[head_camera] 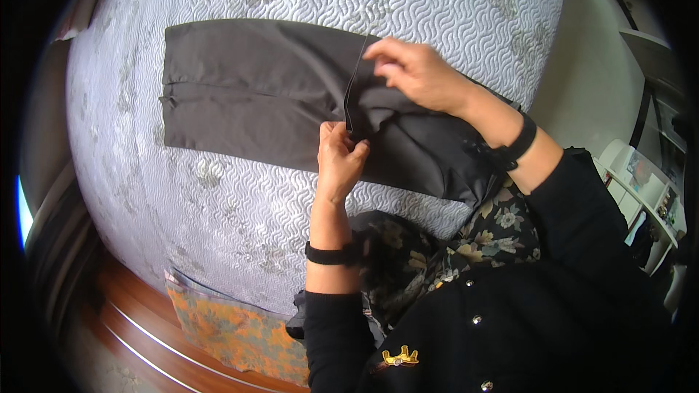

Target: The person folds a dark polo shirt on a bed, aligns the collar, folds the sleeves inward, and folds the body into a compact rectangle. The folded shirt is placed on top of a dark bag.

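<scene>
A dark grey cloth garment (pixel 246 76), possibly trousers, lies spread lengthwise on a quilted bedspread. Part of it is turned over, so a folded hem edge (pixel 354 84) runs across its middle. My left hand (pixel 339 158) pinches the near end of that edge between thumb and fingers. Just right of the edge's far end, my right hand (pixel 412 73) is over the cloth, slightly blurred. Its thumb and forefinger are apart with nothing visible between them. Toward my lap the right end of the garment bunches into creases (pixel 469 180).
The pale quilted bedspread (pixel 229 191) with a floral pattern covers the bed. An orange and grey patterned cloth (pixel 240 327) hangs at its near side, above a reddish-brown floor (pixel 136 305). A white shelf unit (pixel 636 202) holding various items stands at the right.
</scene>
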`<state>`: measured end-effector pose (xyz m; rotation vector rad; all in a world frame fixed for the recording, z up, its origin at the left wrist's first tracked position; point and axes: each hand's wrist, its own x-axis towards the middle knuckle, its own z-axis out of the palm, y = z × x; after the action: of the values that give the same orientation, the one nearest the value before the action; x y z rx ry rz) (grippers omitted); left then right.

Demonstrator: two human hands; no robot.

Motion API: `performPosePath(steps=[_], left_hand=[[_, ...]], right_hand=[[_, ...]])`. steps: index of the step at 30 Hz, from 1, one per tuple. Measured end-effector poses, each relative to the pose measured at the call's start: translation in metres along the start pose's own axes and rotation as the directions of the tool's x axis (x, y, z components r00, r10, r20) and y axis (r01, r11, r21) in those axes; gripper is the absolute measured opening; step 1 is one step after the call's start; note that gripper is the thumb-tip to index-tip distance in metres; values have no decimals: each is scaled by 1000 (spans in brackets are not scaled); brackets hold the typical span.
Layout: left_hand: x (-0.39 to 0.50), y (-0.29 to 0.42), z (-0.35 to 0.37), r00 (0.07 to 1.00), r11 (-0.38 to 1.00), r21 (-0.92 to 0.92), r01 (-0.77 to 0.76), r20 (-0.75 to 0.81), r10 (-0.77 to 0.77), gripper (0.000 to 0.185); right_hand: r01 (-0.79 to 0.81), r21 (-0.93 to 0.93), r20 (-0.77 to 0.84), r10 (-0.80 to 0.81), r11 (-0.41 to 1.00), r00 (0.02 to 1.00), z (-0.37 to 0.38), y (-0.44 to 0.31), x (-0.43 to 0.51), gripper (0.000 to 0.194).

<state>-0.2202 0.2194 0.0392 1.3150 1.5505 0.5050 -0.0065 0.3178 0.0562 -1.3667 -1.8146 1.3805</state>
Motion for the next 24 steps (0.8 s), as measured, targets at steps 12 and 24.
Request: performPosePath(steps=[12, 24], left_hand=[[6, 4, -14, 1000, 952, 304, 24, 10, -28, 29], [-22, 25, -9, 876, 765, 533, -363, -84, 474, 40]], right_hand=[[-88, -434, -271, -36, 897, 962, -31, 47, -67, 23], [274, -548, -142, -410, 791, 901, -10, 18, -86, 33]])
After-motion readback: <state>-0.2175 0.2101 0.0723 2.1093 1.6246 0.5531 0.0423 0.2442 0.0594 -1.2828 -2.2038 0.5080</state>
